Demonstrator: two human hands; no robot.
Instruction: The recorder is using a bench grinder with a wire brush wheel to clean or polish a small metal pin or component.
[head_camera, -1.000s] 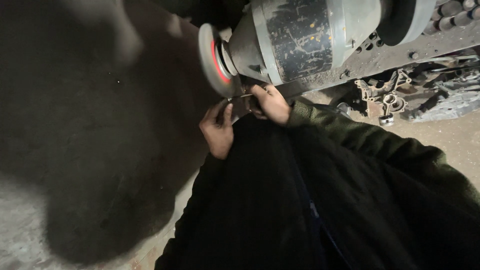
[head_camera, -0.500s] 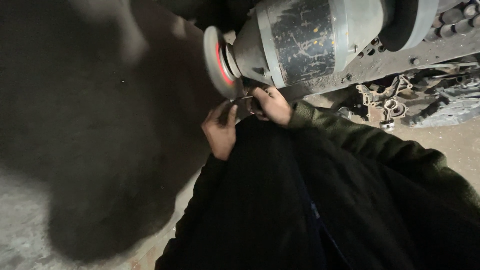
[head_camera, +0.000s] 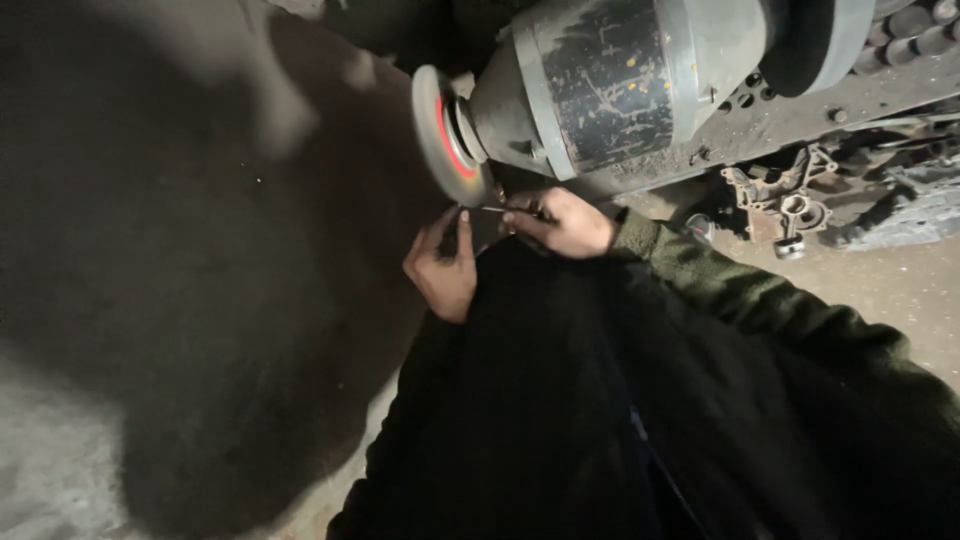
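A grey bench grinder motor (head_camera: 640, 80) fills the top of the head view, with its round grinding wheel (head_camera: 445, 135) at the left end, marked by a red ring. My right hand (head_camera: 560, 220) pinches a thin metal rod (head_camera: 500, 209) whose tip points at the lower edge of the wheel. My left hand (head_camera: 445, 265) is just below the wheel, thumb and fingertip up against the rod's tip. Dark sleeves cover both arms.
Metal castings and machine parts (head_camera: 790, 205) lie on the dusty floor to the right under the grinder's base. A rough grey block (head_camera: 920, 205) sits at the far right. A large dark shadow covers the floor (head_camera: 150, 300) on the left.
The view has shifted slightly so the grinder and both hands sit a little further right. My hands keep the rod at the wheel's lower edge.
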